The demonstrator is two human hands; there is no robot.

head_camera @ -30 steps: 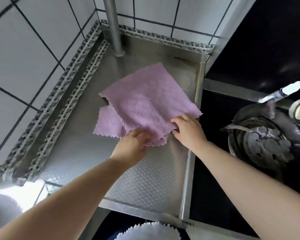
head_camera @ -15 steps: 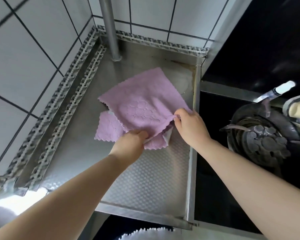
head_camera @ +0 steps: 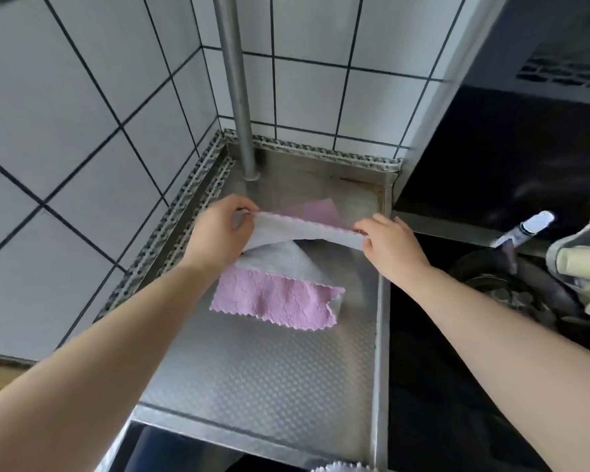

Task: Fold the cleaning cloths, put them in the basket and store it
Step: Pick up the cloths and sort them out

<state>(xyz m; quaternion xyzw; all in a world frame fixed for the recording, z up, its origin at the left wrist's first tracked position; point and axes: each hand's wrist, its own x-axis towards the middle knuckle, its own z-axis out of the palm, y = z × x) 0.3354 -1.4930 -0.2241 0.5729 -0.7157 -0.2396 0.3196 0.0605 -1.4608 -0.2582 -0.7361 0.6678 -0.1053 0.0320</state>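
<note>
Left hand (head_camera: 218,233) and right hand (head_camera: 390,245) each pinched a corner of the pink cloth (head_camera: 280,298) between fingers, far edge lifted, near part resting on the steel surface (head_camera: 259,376); uneven tension risked a skewed fold.

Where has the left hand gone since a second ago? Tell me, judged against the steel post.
Yes, it moved. The left hand went up and away from the person, closer to the steel post, now pinching the lifted edge of the pink cloth.

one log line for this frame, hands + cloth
step: folding | left hand: pinches cloth edge | right hand: pinches cloth edge | pink cloth: partly lifted over steel shelf
</note>
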